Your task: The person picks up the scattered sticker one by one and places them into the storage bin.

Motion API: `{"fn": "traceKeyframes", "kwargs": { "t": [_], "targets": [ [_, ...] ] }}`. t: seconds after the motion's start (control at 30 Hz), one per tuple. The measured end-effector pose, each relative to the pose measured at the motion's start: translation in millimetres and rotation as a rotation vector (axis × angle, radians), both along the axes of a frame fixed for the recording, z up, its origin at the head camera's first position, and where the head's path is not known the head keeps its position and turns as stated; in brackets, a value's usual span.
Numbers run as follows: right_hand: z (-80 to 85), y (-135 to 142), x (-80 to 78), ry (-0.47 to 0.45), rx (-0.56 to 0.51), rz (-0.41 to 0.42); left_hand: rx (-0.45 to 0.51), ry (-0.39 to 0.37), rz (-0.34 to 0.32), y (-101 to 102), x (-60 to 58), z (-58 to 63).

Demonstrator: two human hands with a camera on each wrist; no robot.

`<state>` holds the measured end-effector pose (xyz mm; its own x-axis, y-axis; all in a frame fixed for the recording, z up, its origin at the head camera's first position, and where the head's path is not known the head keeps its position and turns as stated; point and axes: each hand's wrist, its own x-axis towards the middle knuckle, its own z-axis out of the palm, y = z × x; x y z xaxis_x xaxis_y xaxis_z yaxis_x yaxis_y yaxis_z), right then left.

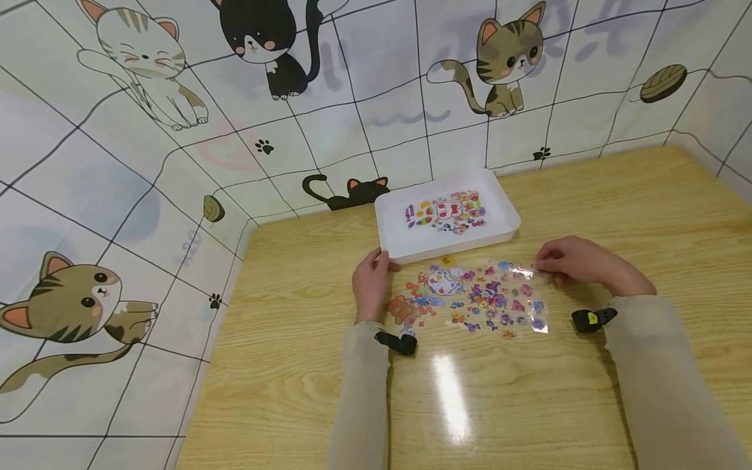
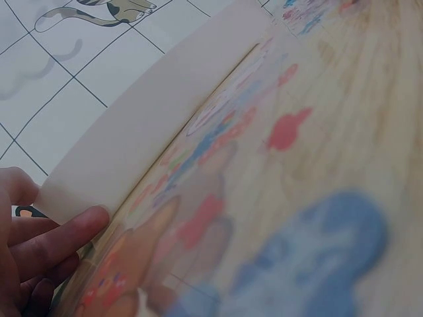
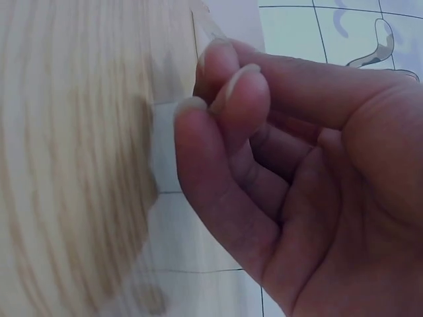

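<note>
A white tray (image 1: 449,250) stands near the wall in the head view, with colourful stickers (image 1: 450,210) showing on its floor. My left hand (image 1: 372,281) grips its near left corner; the left wrist view has the fingertips (image 2: 92,221) against the tray's side wall (image 2: 142,109). In front of the tray lie clear sticker sheets (image 1: 493,300) printed with small purple and blue figures, a brown bear and a white character. My right hand (image 1: 578,261) pinches the far right corner of the sheet between thumb and forefinger. The other fingers of that hand are curled in the right wrist view (image 3: 264,158).
The wooden table (image 1: 282,391) meets a tiled-pattern wall (image 1: 388,104) with cartoon cats at the back and left. A bright light reflection (image 1: 451,398) falls on the tabletop in front of the sheets. A black wrist camera (image 1: 587,320) sits on the right sleeve, another (image 1: 402,343) on the left.
</note>
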<state>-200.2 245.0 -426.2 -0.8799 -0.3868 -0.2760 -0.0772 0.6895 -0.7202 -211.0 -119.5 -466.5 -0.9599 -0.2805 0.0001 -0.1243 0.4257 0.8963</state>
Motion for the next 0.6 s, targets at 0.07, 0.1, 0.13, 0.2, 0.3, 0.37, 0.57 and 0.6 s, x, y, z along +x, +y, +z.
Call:
{"fn": "traceKeyframes", "kwargs": {
  "t": [0.07,0.1,0.13,0.2,0.3,0.37,0.57,0.6],
  "targets": [
    [0.5,0.1,0.2,-0.002,-0.005,0.005,0.000,0.000,-0.003,-0.2,0.3,-0.1],
    [0.9,0.0,0.3,-0.004,-0.010,0.006,0.003,0.001,-0.004,-0.3,0.2,-0.2],
    [1.4,-0.2,0.5,-0.006,-0.017,0.005,0.001,-0.003,-0.003,-0.5,0.2,-0.6],
    [2.6,-0.8,1.2,-0.005,-0.026,0.003,-0.002,-0.006,0.001,-1.2,0.0,-1.8],
    [3.6,-1.8,1.9,-0.005,-0.034,-0.003,-0.005,-0.012,0.007,-1.7,0.0,-2.6],
    [4.2,-1.7,2.1,-0.020,-0.040,-0.004,-0.003,-0.006,0.006,-2.1,0.6,-2.5],
    [5.3,-2.0,1.8,-0.090,-0.051,0.014,-0.019,0.031,-0.007,-1.8,0.2,-1.1],
    [5.3,-2.0,1.9,-0.089,-0.045,0.019,-0.021,0.030,-0.008,-1.8,0.1,-0.9]
  ]
}}
